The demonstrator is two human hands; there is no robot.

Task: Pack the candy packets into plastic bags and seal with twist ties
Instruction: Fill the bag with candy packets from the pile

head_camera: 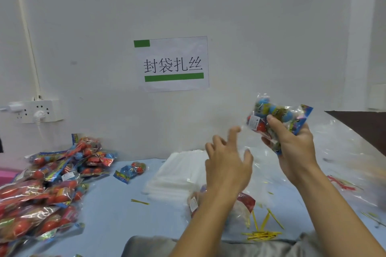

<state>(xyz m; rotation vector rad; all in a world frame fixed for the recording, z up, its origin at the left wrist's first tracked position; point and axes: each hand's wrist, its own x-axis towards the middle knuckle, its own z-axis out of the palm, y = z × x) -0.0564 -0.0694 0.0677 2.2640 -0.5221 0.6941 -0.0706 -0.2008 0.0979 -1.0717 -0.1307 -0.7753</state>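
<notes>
My right hand (pixel 292 148) is raised above the right side of the light-blue desk (pixel 108 204), its fingers and thumb curled round a clear crinkly packet of blue and red ball candies (pixel 271 115). A small white label with dark print sits on the packet's left face; the print is too small to read.

My left hand (pixel 226 165) hovers just left of the packet, fingers spread and loosely bent, holding nothing. A thin clear plastic bag (pixel 255 165) hangs between the two hands; I cannot tell whether the left fingertips touch it.

A stack of clear plastic bags (pixel 177 173) lies flat at the desk's middle, near the back edge. Gold twist ties (pixel 261 233) lie scattered near the front edge, below the right forearm, with one more tie (pixel 139 201) lying apart to the left of the stack.

A heap of red and blue candy packets (pixel 48 185) fills the left side of the desk. One single packet (pixel 130 170) lies between the heap and the stack.

On the wall, a white paper sign (pixel 172 63) reads "封袋扎丝", with green bars above and below the characters. A white power strip (pixel 35 110) is mounted at the left, with plugs inserted.
</notes>
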